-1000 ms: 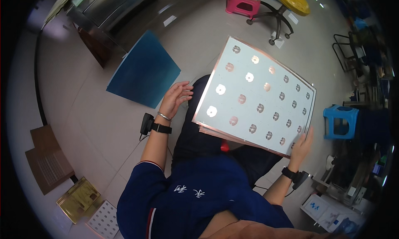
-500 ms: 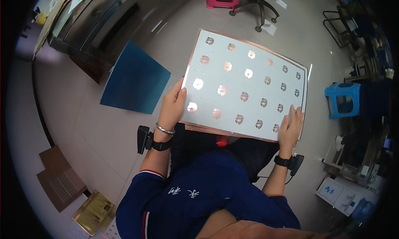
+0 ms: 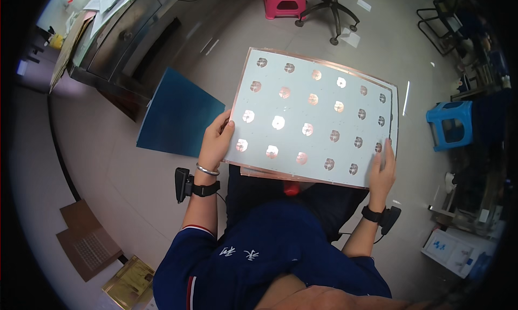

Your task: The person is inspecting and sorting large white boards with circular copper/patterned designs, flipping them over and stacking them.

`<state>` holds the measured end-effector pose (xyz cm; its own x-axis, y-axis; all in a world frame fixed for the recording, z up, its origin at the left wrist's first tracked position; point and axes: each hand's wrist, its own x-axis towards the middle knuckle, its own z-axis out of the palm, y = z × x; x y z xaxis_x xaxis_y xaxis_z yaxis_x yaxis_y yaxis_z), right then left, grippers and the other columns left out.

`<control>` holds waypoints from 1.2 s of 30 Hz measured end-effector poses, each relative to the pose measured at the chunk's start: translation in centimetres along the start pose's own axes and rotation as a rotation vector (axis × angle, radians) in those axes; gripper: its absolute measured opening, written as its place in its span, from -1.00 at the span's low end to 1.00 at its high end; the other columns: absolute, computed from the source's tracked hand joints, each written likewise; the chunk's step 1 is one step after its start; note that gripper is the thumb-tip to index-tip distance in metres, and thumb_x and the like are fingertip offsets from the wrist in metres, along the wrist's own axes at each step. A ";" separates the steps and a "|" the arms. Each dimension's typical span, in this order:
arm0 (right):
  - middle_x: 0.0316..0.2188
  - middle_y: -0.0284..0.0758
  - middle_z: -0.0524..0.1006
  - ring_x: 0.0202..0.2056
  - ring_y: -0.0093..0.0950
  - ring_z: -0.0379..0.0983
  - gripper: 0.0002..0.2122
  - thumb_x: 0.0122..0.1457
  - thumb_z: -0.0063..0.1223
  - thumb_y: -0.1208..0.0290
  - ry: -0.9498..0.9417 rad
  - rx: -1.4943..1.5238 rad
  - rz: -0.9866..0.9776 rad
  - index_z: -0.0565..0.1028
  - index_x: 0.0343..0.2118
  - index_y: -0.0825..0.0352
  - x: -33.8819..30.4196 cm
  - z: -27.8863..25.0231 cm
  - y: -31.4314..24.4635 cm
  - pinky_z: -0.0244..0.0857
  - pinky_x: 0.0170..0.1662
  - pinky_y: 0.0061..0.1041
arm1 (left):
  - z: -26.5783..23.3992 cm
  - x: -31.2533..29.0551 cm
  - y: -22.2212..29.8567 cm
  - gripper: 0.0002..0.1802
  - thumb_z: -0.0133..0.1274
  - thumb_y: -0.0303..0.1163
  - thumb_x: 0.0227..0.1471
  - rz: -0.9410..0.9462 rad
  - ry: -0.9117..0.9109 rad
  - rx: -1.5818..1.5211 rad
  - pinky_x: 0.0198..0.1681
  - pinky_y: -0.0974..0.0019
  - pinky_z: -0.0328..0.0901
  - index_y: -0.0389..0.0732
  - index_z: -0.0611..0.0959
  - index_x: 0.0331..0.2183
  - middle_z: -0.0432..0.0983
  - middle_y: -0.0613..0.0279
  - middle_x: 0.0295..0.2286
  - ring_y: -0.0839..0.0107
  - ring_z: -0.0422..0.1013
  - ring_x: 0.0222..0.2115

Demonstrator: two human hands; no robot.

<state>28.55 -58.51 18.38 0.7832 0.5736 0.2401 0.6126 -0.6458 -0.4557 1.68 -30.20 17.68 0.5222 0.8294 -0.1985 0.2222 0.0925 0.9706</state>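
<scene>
A white rectangular panel [image 3: 294, 109] with copper edges and rows of round, shiny copper-coloured patterns lies tilted above my lap. Beneath it, the copper-coloured edge of at least one more panel [image 3: 264, 173] peeks out at the near side and the right. My left hand [image 3: 215, 141] grips the left edge, thumb on top and the other fingers hidden under the panel. At the near right corner, my right hand [image 3: 382, 172] holds the right edge, its fingertips on the rim. A red object [image 3: 291, 188] shows under the near edge, mostly hidden.
A blue board [image 3: 178, 118] leans behind my left hand, near a dark desk with drawers [image 3: 116, 46]. Ahead stand a pink stool [image 3: 283, 7] and a wheeled chair base [image 3: 335, 13]. A blue stool [image 3: 450, 108] is at right. Brown cardboard [image 3: 89, 245] lies lower left.
The top panel has shifted left over what lies beneath it, with my left hand on it. My right hand's fingers have moved from the panel's face to its right edge.
</scene>
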 end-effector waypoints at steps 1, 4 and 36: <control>0.01 -0.08 0.32 0.10 -0.16 0.14 -0.63 0.13 -0.15 0.40 0.046 0.160 0.089 0.31 0.02 0.37 0.3 -0.4 0.5 0.01 0.12 -0.30 | -0.2 0.1 -0.1 -0.62 -0.14 -0.44 0.08 0.001 0.000 0.003 -0.14 0.46 0.25 -0.40 0.40 -0.05 0.45 0.10 -0.21 0.48 0.39 -0.24; 0.04 -0.06 0.27 0.11 -0.15 0.13 -0.62 0.14 -0.17 0.40 0.142 0.175 0.113 0.27 0.04 0.38 1.2 -0.9 1.9 0.00 0.12 -0.29 | -0.9 0.2 -0.2 -0.64 -0.13 -0.42 0.08 -0.048 -0.011 -0.019 -0.19 0.48 0.27 -0.37 0.44 -0.08 0.47 0.16 -0.26 0.53 0.39 -0.30; 0.00 -0.06 0.31 0.02 -0.32 0.27 -0.61 0.19 -0.23 0.46 0.142 0.720 0.192 0.17 0.10 0.41 1.3 1.0 1.0 0.12 0.05 -0.44 | -0.9 -1.4 2.9 -0.78 -0.15 -0.44 0.09 0.382 0.284 0.289 -0.43 0.47 0.19 -0.37 0.55 -0.38 0.42 0.22 -0.53 0.52 0.31 -0.51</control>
<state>30.05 -57.95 17.40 0.9051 0.3825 0.1855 0.2811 -0.2111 -0.9362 0.86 -30.59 20.85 0.3760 0.8941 0.2435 0.2981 -0.3655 0.8818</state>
